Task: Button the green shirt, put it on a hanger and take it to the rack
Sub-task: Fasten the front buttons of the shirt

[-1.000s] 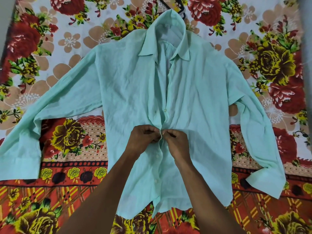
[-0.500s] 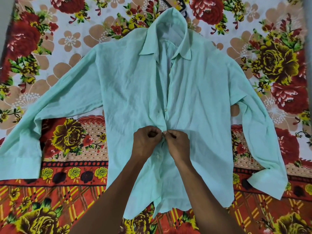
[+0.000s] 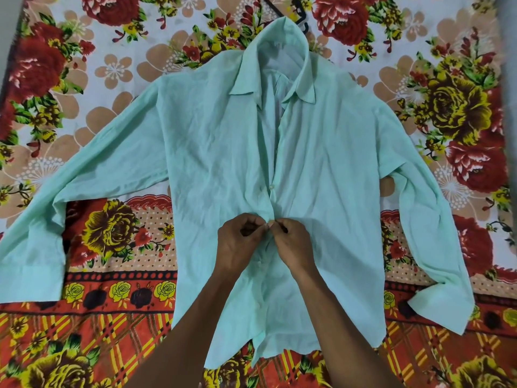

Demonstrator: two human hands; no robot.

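Here, in the head view — the only view there is — the green shirt (image 3: 223,169) lies face up on a flowered bedsheet (image 3: 117,236), collar at the far end, hem at the near end, sleeves spread to left and right. Its placket runs as one long near-to-far line down the middle, and that line is what the coming move turns on. The left hand (image 3: 240,245) and the right hand (image 3: 291,245) meet on it about halfway along, fingertips touching, each pinching one front edge of the cloth; the button between them is too small to make out. The next free button (image 3: 271,186) sits just farther along the same line, toward the collar, and the fronts gape open from there up. Nearer the hem the fronts appear closed — so the work seems to run from near to far, with both hands about equally close to that button. A dark hanger (image 3: 300,15) peeks out beyond the collar, well apart from the hands. No rack is in sight.
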